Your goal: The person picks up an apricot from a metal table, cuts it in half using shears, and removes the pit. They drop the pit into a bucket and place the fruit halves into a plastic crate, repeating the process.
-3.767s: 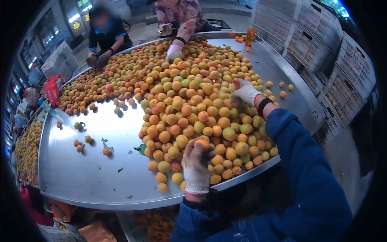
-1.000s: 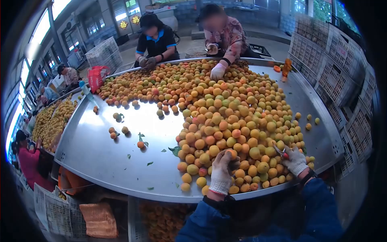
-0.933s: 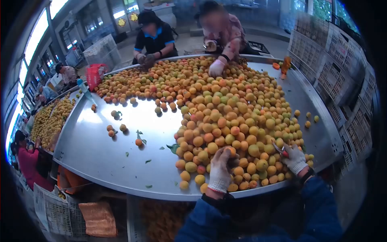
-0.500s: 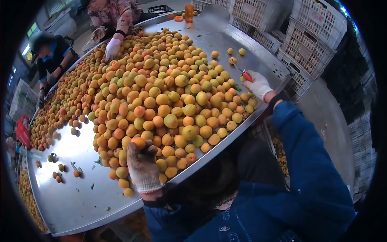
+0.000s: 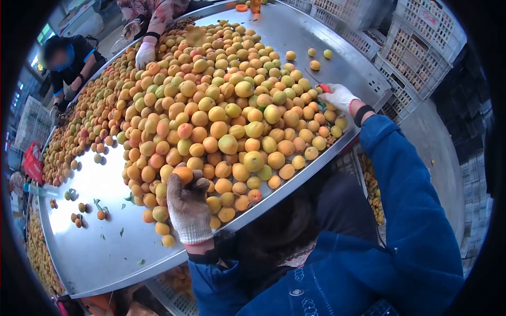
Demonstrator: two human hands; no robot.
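Note:
A big heap of apricots [image 5: 211, 129], orange, yellow and greenish, covers much of the metal table [image 5: 105, 253]. In its stained white glove, my left hand [image 5: 188, 210] is closed around an orange apricot [image 5: 183, 174] at the heap's near edge. On the far right side, my gloved right hand [image 5: 340, 97] grips a red-handled tool [image 5: 325, 88] with a thin metal shaft. Its shaft points up and left, above the table surface. Close beyond it lies a single apricot [image 5: 315, 65], apart from the shaft. My palms hide parts of both held things.
Across the table, a co-worker's gloved hand [image 5: 145, 55] rests on the heap; another person [image 5: 74, 63] sits farther left. Stacked white crates [image 5: 416, 58] stand at the right. Several loose apricots and leaves [image 5: 100, 205] lie at the left. An orange bottle [image 5: 255, 6] stands at the back.
The tool's tip touched a loose apricot before; now that apricot lies separate from it. My right hand has drawn slightly back toward the heap. My left hand still holds its apricot. The view has shifted.

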